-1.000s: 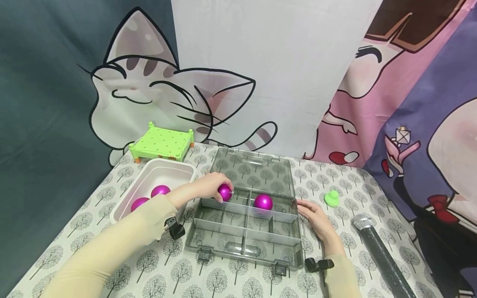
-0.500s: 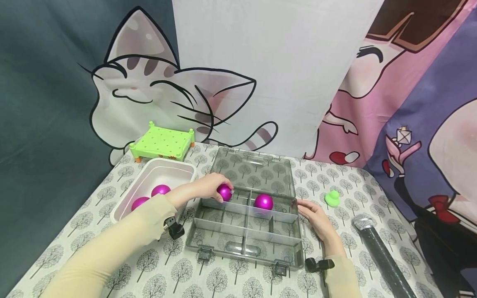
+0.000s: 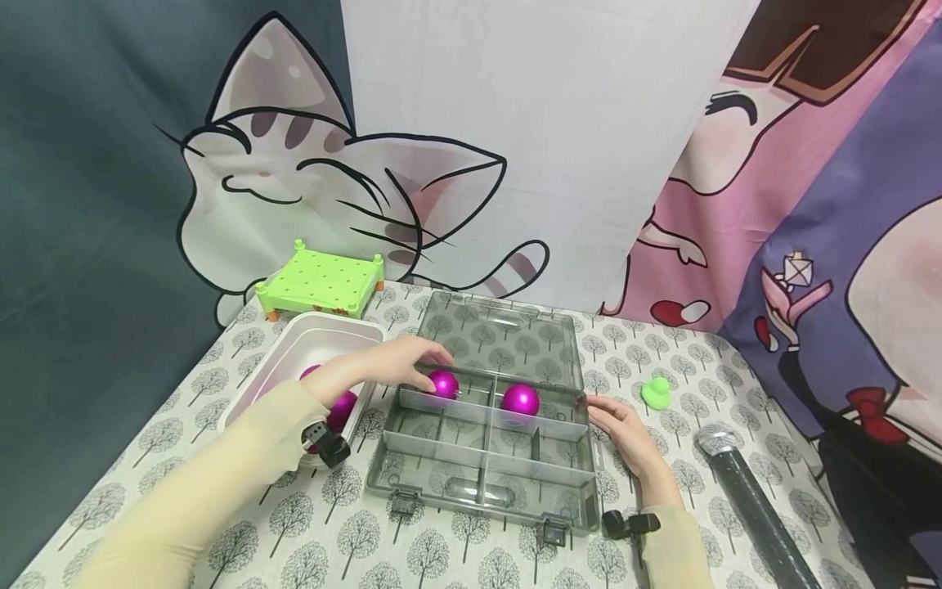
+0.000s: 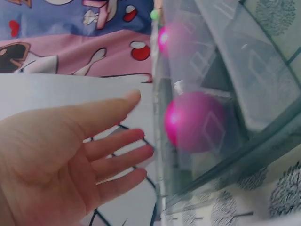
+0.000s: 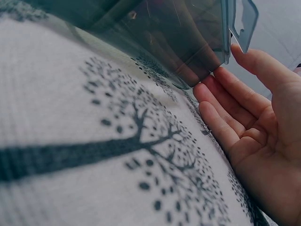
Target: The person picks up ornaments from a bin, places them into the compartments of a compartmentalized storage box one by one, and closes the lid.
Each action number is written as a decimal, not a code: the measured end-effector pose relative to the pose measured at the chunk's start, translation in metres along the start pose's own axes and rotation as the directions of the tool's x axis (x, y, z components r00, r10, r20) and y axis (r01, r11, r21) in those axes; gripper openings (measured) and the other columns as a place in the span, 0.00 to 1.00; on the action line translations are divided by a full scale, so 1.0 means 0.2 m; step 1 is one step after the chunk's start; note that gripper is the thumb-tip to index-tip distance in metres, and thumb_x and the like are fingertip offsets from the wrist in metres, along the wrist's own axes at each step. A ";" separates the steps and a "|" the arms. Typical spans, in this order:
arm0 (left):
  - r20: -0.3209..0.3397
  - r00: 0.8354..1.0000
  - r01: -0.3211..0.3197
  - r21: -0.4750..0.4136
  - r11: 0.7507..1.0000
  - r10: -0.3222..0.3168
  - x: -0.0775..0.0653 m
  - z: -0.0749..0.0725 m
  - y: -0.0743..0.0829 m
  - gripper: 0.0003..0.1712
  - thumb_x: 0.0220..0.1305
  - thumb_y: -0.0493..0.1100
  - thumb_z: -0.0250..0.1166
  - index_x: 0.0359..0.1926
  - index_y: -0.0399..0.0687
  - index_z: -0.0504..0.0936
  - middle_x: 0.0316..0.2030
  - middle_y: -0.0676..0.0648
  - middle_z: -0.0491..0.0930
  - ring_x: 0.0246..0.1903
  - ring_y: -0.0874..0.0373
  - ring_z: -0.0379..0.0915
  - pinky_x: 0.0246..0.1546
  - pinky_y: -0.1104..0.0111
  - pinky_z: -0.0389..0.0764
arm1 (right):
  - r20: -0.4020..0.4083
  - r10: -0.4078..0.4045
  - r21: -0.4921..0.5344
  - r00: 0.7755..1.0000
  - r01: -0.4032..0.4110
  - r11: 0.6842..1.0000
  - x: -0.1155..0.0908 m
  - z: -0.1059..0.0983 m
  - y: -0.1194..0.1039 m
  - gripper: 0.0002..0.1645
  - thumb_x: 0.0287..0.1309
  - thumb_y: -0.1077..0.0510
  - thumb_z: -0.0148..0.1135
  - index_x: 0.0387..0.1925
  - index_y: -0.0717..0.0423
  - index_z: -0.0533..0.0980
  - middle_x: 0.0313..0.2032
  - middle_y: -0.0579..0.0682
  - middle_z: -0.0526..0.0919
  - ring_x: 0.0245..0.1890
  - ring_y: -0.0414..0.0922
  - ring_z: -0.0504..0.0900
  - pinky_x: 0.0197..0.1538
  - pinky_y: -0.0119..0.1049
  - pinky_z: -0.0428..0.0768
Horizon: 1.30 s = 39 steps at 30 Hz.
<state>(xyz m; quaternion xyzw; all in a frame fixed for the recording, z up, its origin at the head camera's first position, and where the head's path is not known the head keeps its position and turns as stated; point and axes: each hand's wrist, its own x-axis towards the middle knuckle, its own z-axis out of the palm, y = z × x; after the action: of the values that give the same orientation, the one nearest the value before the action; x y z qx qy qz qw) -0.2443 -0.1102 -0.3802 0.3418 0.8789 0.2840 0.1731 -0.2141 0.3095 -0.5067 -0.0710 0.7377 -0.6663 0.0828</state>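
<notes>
A transparent grey compartment box (image 3: pixel 508 514) lies on the table with its lid (image 3: pixel 515 339) folded back. One magenta bauble (image 3: pixel 444 384) sits in its back left compartment, and a second bauble (image 3: pixel 520 399) in the back right one. My left hand (image 3: pixel 401 361) hovers at the box's back left corner with its fingers spread. In the left wrist view, a gap shows between those fingers and the nearer bauble (image 4: pixel 195 123). My right hand (image 3: pixel 627 433) touches the box's right side with extended fingertips; the right wrist view shows them under its corner.
Left of the box stands a white basin (image 3: pixel 377 334) holding magenta baubles (image 3: pixel 343 407), partly hidden behind my left arm. A green toy bed (image 3: pixel 320 280) is behind the basin. Rightward lie a green rubber duck (image 3: pixel 657 393) and a microphone (image 3: pixel 758 507). A printed curtain hangs behind the table.
My left hand has let go of the bauble, which now rests lower in the back left compartment. The hand has drawn back slightly leftward with its fingers opening. My right hand has stayed put.
</notes>
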 end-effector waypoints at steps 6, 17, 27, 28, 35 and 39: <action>-0.040 0.999 -0.014 -0.061 0.998 0.011 -0.09 -0.08 -0.02 0.27 0.62 0.40 0.66 0.61 0.36 0.73 0.59 0.36 0.77 0.58 0.41 0.74 0.63 0.49 0.73 | 0.007 -0.002 0.004 1.000 0.002 1.000 0.00 -0.01 0.01 0.18 0.68 0.64 0.53 0.56 0.68 0.74 0.44 0.32 0.84 0.47 0.30 0.82 0.54 0.21 0.77; -0.172 0.984 0.025 -0.071 0.997 -0.037 -0.32 -0.20 -0.15 0.27 0.65 0.41 0.64 0.61 0.32 0.72 0.57 0.32 0.77 0.57 0.35 0.74 0.58 0.48 0.77 | 0.015 -0.023 0.031 1.000 0.023 0.999 0.00 -0.01 0.01 0.17 0.68 0.65 0.52 0.55 0.68 0.75 0.44 0.33 0.84 0.47 0.30 0.82 0.55 0.21 0.77; -0.179 0.978 0.108 -0.024 0.994 -0.110 -0.46 -0.24 -0.31 0.27 0.63 0.42 0.66 0.58 0.30 0.74 0.54 0.32 0.78 0.54 0.35 0.75 0.57 0.46 0.77 | 0.006 -0.010 0.037 1.000 0.010 0.999 0.00 0.00 0.01 0.14 0.68 0.64 0.53 0.52 0.56 0.78 0.44 0.33 0.85 0.46 0.30 0.82 0.54 0.22 0.78; -0.156 0.981 0.114 -0.029 0.993 -0.117 -0.47 -0.24 -0.33 0.28 0.63 0.43 0.65 0.58 0.29 0.74 0.55 0.30 0.78 0.55 0.34 0.74 0.58 0.45 0.75 | 0.005 -0.009 0.035 1.000 0.009 0.999 0.00 0.00 0.01 0.15 0.68 0.64 0.53 0.53 0.60 0.78 0.44 0.33 0.85 0.46 0.30 0.82 0.54 0.22 0.78; -0.034 0.982 0.182 -0.069 0.981 -0.185 -0.52 -0.25 -0.39 0.33 0.62 0.44 0.65 0.61 0.26 0.69 0.57 0.26 0.73 0.58 0.28 0.69 0.59 0.40 0.72 | -0.001 -0.006 0.020 1.000 0.006 1.000 0.00 0.00 0.01 0.23 0.68 0.65 0.53 0.58 0.79 0.68 0.44 0.33 0.84 0.46 0.30 0.82 0.54 0.22 0.78; 0.011 0.977 0.211 -0.069 0.975 -0.211 -0.53 -0.23 -0.45 0.36 0.60 0.45 0.67 0.62 0.26 0.68 0.57 0.24 0.72 0.58 0.27 0.68 0.58 0.39 0.72 | 0.005 -0.016 0.023 1.000 0.016 1.000 0.00 0.00 0.01 0.23 0.68 0.65 0.52 0.58 0.80 0.67 0.44 0.33 0.85 0.46 0.31 0.82 0.54 0.22 0.77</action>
<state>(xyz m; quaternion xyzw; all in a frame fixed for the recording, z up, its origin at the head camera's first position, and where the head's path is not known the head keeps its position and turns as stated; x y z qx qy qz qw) -0.2378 -0.2559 -0.3877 0.2407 0.8995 0.2939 0.2158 -0.2134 0.3102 -0.5093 -0.0775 0.7291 -0.6753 0.0800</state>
